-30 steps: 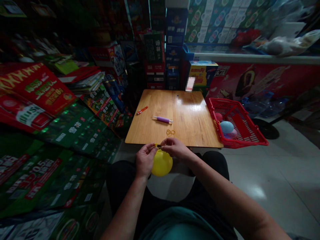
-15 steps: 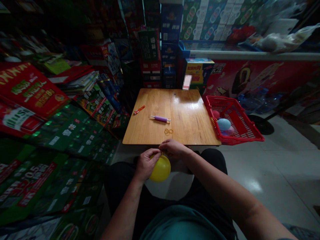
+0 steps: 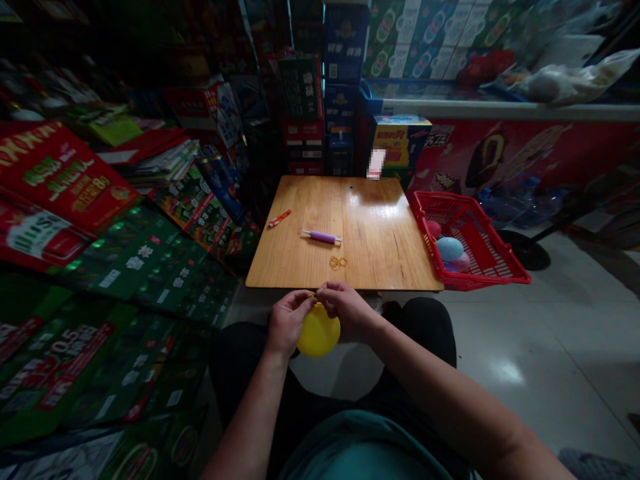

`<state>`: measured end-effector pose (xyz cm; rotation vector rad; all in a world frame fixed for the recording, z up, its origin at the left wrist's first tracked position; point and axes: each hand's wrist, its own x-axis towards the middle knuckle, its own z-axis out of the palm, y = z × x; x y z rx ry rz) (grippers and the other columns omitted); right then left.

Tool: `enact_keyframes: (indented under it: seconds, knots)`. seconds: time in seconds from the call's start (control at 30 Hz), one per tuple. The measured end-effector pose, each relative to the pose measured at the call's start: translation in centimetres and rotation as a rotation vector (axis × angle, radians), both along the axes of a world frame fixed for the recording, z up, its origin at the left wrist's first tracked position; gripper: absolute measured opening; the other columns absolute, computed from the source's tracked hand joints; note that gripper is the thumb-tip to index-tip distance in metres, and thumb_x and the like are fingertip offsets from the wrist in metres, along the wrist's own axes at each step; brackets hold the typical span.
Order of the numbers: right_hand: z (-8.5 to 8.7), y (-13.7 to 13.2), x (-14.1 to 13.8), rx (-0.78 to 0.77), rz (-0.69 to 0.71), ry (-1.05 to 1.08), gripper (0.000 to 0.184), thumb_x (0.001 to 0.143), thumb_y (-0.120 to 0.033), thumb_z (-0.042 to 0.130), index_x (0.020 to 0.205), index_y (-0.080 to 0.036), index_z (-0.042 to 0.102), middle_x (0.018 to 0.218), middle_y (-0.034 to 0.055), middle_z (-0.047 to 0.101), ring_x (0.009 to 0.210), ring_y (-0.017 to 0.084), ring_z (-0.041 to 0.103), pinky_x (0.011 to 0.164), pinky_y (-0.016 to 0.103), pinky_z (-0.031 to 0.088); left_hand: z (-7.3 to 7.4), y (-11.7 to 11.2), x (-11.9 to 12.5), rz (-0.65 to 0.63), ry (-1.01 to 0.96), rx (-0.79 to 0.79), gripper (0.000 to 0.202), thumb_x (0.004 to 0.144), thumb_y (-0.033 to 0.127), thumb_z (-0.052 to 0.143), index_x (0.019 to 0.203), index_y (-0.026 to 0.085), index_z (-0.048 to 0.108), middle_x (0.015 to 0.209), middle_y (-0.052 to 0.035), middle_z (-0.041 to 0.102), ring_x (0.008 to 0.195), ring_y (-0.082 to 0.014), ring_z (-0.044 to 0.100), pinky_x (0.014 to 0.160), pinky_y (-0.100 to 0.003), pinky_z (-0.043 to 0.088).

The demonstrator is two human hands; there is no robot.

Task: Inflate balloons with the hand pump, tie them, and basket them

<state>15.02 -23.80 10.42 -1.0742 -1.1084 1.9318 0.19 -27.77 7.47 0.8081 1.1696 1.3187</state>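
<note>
A small inflated yellow balloon (image 3: 319, 333) hangs between my hands, just in front of the table's near edge and above my lap. My left hand (image 3: 289, 320) pinches the balloon's neck between thumb and fingers. On the other side, my right hand (image 3: 345, 305) is closed at the same neck, its fingertips nearly meeting the left ones. Whether a rubber band is in the fingertips is too small to make out. Several rubber bands (image 3: 338, 263) lie on the table just beyond my hands. Behind them rests a purple balloon pump (image 3: 323, 237).
The wooden table (image 3: 380, 247) stands before me, with an orange-red strip (image 3: 279, 219) at its left. To its right, a red basket (image 3: 500, 270) holds a blue balloon (image 3: 450, 249) and pinkish ones. Green beer cartons (image 3: 135, 260) are stacked close on my left.
Both hands have shifted slightly up, the left fingertips rising at the neck and the right fingers coming down over its side. The balloon moved up a little with them.
</note>
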Motion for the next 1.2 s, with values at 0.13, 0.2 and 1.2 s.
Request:
enact_keyframes:
  seconds: [0.13, 0.2, 1.2]
  knots:
    - [-0.3, 0.0, 0.9, -0.158, -0.021, 0.214, 0.014, 0.066, -0.022, 0.061, 0.063, -0.018, 0.048, 0.052, -0.007, 0.039, 0.044, 0.005, 0.024, 0.044, 0.021, 0.015, -0.3, -0.1, -0.9, -0.038, -0.254, -0.107, 0.026, 0.069, 0.025, 0.082, 0.089, 0.016, 0.069, 0.09, -0.0053, 0.073, 0.08, -0.0159, 0.067, 0.077, -0.029, 0.051]
    - [-0.4, -0.1, 1.2, -0.146, 0.038, 0.162, 0.01, 0.065, -0.02, 0.062, 0.065, -0.017, 0.052, 0.051, -0.0067, 0.041, 0.043, 0.005, 0.026, 0.043, 0.021, 0.015, -0.5, -0.1, -1.3, -0.024, -0.322, -0.127, 0.024, 0.069, 0.023, 0.081, 0.089, 0.016, 0.069, 0.091, -0.0051, 0.072, 0.081, -0.0148, 0.067, 0.079, -0.028, 0.051]
    - [-2.1, 0.4, 1.1, -0.385, 0.061, 0.166, 0.016, 0.079, -0.021, 0.069, 0.072, -0.014, 0.057, 0.055, -0.0037, 0.049, 0.046, 0.007, 0.042, 0.047, 0.019, 0.037, -0.9, -0.7, 0.5, -0.025, 0.123, 0.059, 0.031, 0.072, 0.03, 0.078, 0.097, 0.016, 0.067, 0.091, -0.0072, 0.071, 0.081, -0.0165, 0.066, 0.075, -0.027, 0.051]
